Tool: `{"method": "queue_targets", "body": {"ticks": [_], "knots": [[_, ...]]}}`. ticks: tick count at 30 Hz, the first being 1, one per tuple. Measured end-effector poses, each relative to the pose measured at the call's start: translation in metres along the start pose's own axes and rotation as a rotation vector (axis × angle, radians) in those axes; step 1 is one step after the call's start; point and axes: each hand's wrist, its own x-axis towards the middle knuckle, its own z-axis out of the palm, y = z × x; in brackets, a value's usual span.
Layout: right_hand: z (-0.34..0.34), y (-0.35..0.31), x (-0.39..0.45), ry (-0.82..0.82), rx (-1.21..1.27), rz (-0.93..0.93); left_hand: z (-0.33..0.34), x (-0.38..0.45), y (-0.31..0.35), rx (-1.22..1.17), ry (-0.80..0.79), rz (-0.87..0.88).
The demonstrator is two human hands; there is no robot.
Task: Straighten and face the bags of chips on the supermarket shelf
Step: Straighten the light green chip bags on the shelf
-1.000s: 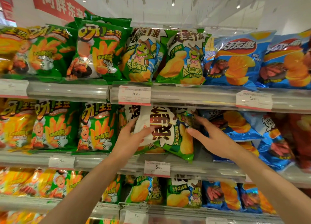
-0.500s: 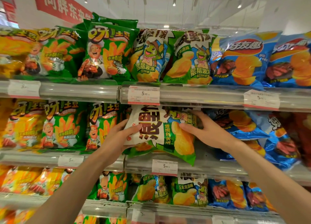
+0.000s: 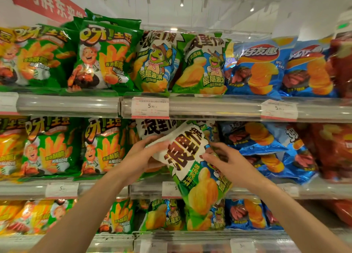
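Observation:
A green-and-white chip bag [image 3: 192,169] with a frog figure hangs tilted in front of the middle shelf [image 3: 106,188], its top leaning left and its bottom dropping past the shelf edge. My left hand [image 3: 142,158] grips its upper left corner. My right hand [image 3: 226,161] pinches its right edge. Behind it a second bag of the same kind [image 3: 154,130] stands on the middle shelf. Blue chip bags [image 3: 270,151] to the right lie slumped and crooked.
Green fries bags [image 3: 102,148] stand upright left of my hands. The top shelf [image 3: 209,106] holds green, frog and blue bags facing forward, with price tags [image 3: 150,108] on its rail. Red bags [image 3: 335,150] fill the far right. The lower shelf holds several more bags.
Both hands have pulled the frog bag out from the middle shelf and down toward me, turning it from sideways toward upright. The view has tilted slightly.

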Motion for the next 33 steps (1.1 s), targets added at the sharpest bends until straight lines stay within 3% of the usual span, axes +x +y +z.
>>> {"method": "queue_targets", "body": {"ticks": [3, 6, 8, 12, 16, 21, 24, 33], "knots": [[0.000, 0.000, 0.001, 0.120, 0.091, 0.054, 0.006, 0.002, -0.005, 0.045, 0.173, 0.139], [0.008, -0.005, 0.010, 0.239, 0.126, 0.085, -0.004, 0.006, -0.027, 0.623, 0.517, 0.453], [0.016, -0.010, 0.020, 0.303, 0.139, 0.095, -0.008, 0.012, -0.042, 0.871, 0.604, 0.597], [0.029, -0.015, 0.047, 0.406, 0.175, 0.131, -0.009, 0.023, -0.055, 0.883, 0.482, 0.463], [0.046, 0.002, 0.061, 0.522, -0.075, 0.079, -0.015, 0.029, -0.064, 0.858, 0.404, 0.471], [0.070, 0.008, 0.041, 0.475, -0.367, -0.136, -0.022, 0.031, -0.067, 0.889, 0.387, 0.488], [0.080, 0.012, 0.035, 0.416, -0.524, -0.169, -0.024, 0.031, -0.065, 0.907, 0.374, 0.488], [0.084, 0.018, 0.054, 0.432, -0.436, -0.137, -0.027, 0.024, -0.054, 1.067, 0.372, 0.472]]}}
